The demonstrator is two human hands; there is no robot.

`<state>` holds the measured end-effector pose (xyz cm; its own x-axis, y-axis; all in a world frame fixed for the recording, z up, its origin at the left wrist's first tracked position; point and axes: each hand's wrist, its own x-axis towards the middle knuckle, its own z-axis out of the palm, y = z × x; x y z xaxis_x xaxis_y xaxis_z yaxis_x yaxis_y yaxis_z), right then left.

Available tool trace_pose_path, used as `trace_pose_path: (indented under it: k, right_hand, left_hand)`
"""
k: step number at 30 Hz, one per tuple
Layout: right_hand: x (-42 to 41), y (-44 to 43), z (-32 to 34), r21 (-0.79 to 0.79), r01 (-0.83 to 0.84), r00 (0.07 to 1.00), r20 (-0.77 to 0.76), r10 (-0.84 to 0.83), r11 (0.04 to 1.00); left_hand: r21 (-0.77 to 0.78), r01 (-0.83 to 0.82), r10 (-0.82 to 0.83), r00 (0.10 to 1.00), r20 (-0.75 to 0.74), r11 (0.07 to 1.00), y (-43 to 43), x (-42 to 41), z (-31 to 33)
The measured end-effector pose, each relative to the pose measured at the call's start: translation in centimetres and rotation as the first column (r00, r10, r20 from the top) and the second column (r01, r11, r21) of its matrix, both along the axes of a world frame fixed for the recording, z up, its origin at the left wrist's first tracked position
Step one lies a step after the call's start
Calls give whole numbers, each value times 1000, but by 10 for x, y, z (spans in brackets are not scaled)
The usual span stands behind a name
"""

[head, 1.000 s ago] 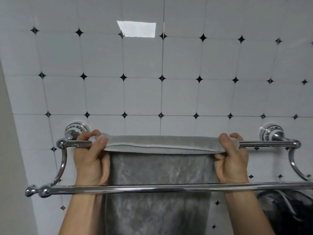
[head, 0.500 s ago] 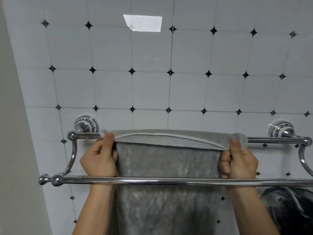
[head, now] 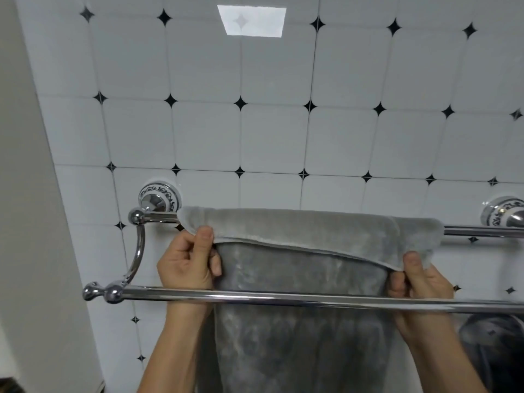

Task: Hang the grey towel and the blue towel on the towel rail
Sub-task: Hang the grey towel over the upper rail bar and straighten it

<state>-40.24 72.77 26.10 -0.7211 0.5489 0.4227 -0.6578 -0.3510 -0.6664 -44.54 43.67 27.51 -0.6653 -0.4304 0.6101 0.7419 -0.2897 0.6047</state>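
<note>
The grey towel (head: 306,231) is hanging over the back bar of the towel rail (head: 283,296). The left hand (head: 187,265) and right hand (head: 419,282) are pinching its two front corners.

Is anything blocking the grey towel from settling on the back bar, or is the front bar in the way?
Nothing visible blocks it. The grey towel already drapes over the back bar, both hands pinching its front hem. The front bar only crosses in front of the wrists and hanging cloth.
</note>
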Motion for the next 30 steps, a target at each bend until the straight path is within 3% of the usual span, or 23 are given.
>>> trace_pose_path:
  k: [3, 6, 10, 14, 20, 30]
  right_hand:
    - [9, 3, -22, 109, 11, 994, 111, -23, 994]
    - [16, 7, -52, 229, 96, 955, 252, -155, 969]
    - [21, 6, -95, 111, 64, 956, 280, -93, 992]
    - [27, 11, -133, 103, -10, 927, 374, -30, 995]
    - [58, 14, -184, 225, -35, 808, 580, -105, 974]
    - [109, -7, -252, 177, -134, 587, 807, -66, 975]
  left_hand:
    - [-52, 21, -15, 993, 115, 998, -4, 6, -36]
    - [-135, -12, 40, 978, 205, 991, -7, 10, -75]
    - [-168, 56, -2, 953, 302, 984, -15, 22, -118]
    - [-208, 87, 3, 918, 396, 974, -16, 37, -163]
    - [-257, 107, 60, 822, 567, 961, -23, 54, -229]
    - [-174, 226, -1, 613, 790, 959, -44, 104, -279]
